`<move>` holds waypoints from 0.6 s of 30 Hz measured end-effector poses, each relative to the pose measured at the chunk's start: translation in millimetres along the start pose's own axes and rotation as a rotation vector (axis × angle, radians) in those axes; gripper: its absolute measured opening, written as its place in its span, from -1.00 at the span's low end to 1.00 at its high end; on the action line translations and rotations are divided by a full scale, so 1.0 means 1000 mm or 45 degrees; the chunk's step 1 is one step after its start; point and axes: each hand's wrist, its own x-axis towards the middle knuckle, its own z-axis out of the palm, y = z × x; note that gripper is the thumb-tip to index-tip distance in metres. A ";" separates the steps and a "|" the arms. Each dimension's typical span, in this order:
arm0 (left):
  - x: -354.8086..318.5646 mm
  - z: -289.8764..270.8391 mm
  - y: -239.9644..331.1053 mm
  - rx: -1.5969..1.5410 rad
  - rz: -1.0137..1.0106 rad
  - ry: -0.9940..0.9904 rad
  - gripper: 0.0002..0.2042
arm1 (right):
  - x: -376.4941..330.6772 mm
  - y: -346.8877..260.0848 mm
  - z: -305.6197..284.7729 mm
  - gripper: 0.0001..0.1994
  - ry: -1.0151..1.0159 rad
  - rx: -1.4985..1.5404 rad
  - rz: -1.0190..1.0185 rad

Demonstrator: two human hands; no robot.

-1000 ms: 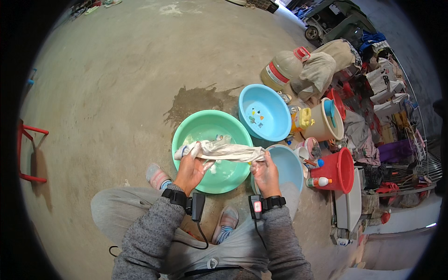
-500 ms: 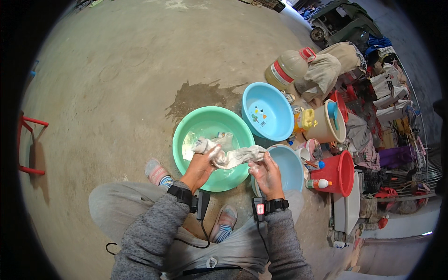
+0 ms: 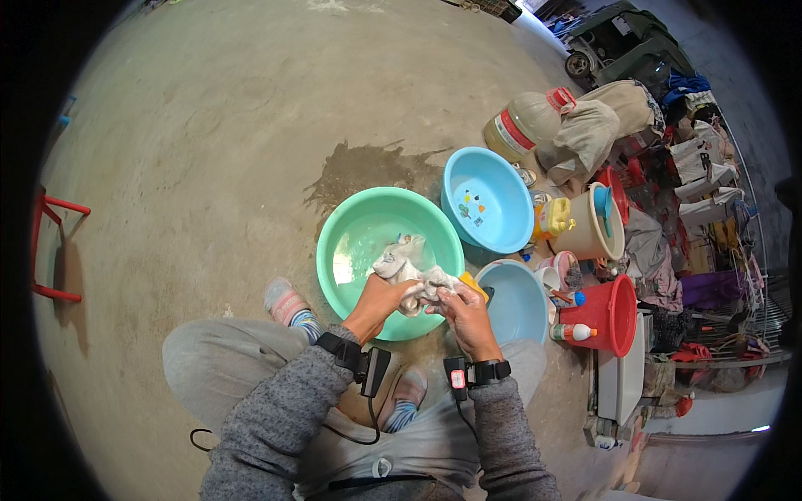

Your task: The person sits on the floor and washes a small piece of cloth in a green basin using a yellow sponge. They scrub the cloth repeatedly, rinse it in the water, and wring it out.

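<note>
A wet, whitish sock (image 3: 401,263) is bunched between my hands over the near side of the green basin (image 3: 327,275), which holds water. My left hand (image 3: 380,302) grips its left part with the thumb on top. My right hand (image 3: 466,317) pinches the other end near the basin's right rim. Some of the cloth hangs toward the water, and its far end is crumpled. Just beyond my right fingers, a yellow object (image 3: 473,287) shows at the edge of the pale blue basin (image 3: 514,305); its kind is unclear.
A blue basin (image 3: 484,188) with printed pictures stands to the far right. Behind it are a large jug (image 3: 526,125), a yellow bottle (image 3: 551,217), a cream bucket (image 3: 585,225) and a red bucket (image 3: 601,313). A red stool (image 3: 58,250) is at far left.
My hands have come closer together, and the sock stretched between them is now gathered into a bunch. The yellow object by my right hand has come into sight.
</note>
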 end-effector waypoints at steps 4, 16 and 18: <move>0.003 -0.002 -0.002 0.084 0.033 0.103 -0.59 | 0.000 0.004 -0.004 -0.74 0.034 -0.023 -0.033; 0.001 -0.001 -0.003 0.109 0.224 0.105 -0.60 | 0.002 0.004 0.006 -0.76 0.023 0.033 -0.048; -0.002 0.000 -0.003 0.257 0.232 0.132 -0.64 | 0.003 0.005 0.012 -0.79 0.088 -0.127 -0.068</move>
